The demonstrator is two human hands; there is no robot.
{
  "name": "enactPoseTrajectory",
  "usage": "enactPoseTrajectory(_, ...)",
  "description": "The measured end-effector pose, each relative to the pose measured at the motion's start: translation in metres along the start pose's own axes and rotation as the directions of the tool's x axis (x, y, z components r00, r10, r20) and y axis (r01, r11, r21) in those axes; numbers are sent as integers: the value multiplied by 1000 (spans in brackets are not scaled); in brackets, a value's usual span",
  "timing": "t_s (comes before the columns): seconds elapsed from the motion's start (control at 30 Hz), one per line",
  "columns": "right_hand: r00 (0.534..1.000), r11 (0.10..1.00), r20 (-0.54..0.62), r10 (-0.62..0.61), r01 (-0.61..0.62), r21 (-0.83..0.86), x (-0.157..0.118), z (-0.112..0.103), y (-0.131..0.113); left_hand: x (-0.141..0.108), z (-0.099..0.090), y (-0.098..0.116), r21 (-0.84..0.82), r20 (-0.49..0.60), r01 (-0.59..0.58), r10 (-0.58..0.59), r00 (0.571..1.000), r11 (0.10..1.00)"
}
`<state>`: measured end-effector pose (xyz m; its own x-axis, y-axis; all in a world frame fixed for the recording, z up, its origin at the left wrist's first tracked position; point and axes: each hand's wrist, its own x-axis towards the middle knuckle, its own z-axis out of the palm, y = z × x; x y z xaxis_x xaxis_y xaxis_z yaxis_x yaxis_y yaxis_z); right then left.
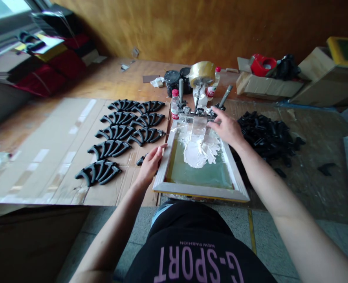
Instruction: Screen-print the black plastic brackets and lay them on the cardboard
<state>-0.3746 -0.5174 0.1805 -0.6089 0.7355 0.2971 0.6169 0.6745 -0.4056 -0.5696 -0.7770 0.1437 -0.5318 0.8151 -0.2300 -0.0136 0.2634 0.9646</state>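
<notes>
My left hand [152,164] is beside the left edge of the printing screen frame [200,190], its fingers curled around a black curved plastic piece [141,160] that they mostly hide. Above the far part of the screen, my right hand [225,126] has its fingers apart and nothing in them. Those fingertips are close to a clear squeegee blade [199,126] fixed on a metal clamp [188,114]; whether they touch it I cannot tell. Thick white ink [195,154] is spread over the green mesh [196,175]. Several fan-shaped groups of black pieces [99,171] lie on the cardboard [65,145] at left.
A heap of loose black pieces [265,135] lies right of the frame. Behind the clamp stand a tape roll [202,73], a red-capped bottle [174,105] and dark tubs [172,80]. Cardboard boxes [268,87] are at the back right, stacked bundles [59,63] at the back left.
</notes>
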Motion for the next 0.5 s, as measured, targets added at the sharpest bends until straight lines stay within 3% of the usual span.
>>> enactPoseTrajectory(0.07,979,983,-90,180,-177,37,-6,-10,31,7,4,28,-124,-44,-100,95,994,987)
enactPoseTrajectory(0.17,947,947,-15,322,-321,34,-38,5,60,30,15,66,-262,-108,-270,250,962,926)
enactPoseTrajectory(0.23,960,964,110,259,-263,29,-66,32,59,47,21,84,-305,-106,-306,288,952,902)
enactPoseTrajectory(0.3,972,994,206,110,-110,-9,-90,62,45,56,27,90,-339,-108,-290,269,957,895)
enactPoseTrajectory(0.4,954,986,300,-33,81,-149,-112,89,15,48,39,69,-380,-129,-197,159,979,904)
enactPoseTrajectory(0.47,948,975,318,24,48,-218,-118,92,-7,27,52,37,-337,17,15,-10,1000,941)
enactPoseTrajectory(0.5,949,973,311,58,15,-228,-120,91,-18,14,60,18,-279,133,155,-122,984,947)
